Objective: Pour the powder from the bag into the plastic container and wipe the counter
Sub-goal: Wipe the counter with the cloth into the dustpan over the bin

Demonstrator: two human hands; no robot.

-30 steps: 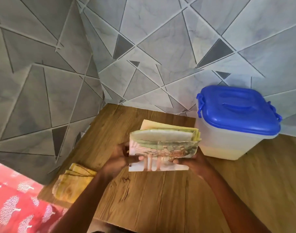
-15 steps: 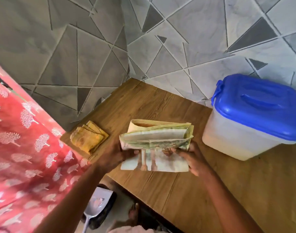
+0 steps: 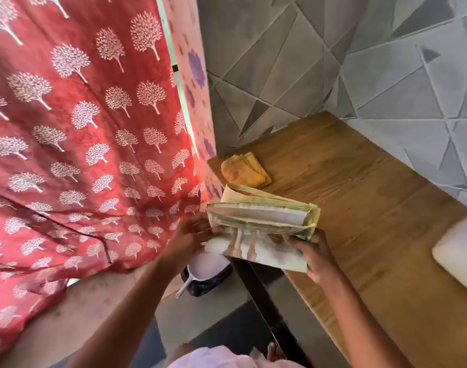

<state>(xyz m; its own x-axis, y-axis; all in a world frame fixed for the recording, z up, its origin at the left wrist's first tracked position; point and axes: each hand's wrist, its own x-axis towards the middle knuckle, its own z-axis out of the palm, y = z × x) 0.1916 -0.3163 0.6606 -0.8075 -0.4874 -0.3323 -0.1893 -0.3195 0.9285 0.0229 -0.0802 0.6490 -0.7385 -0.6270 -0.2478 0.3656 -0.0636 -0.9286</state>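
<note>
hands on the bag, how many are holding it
2. The left hand grips the bag at its left end past the counter edge; the right hand grips its right end.

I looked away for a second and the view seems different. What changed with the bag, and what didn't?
The folded bag, held by the left hand and right hand, was carried from mid-counter toward the left edge, and now overhangs the floor. The container slid mostly out of view as the head turned. The yellow cloth stayed put; both grips are unchanged.
</note>
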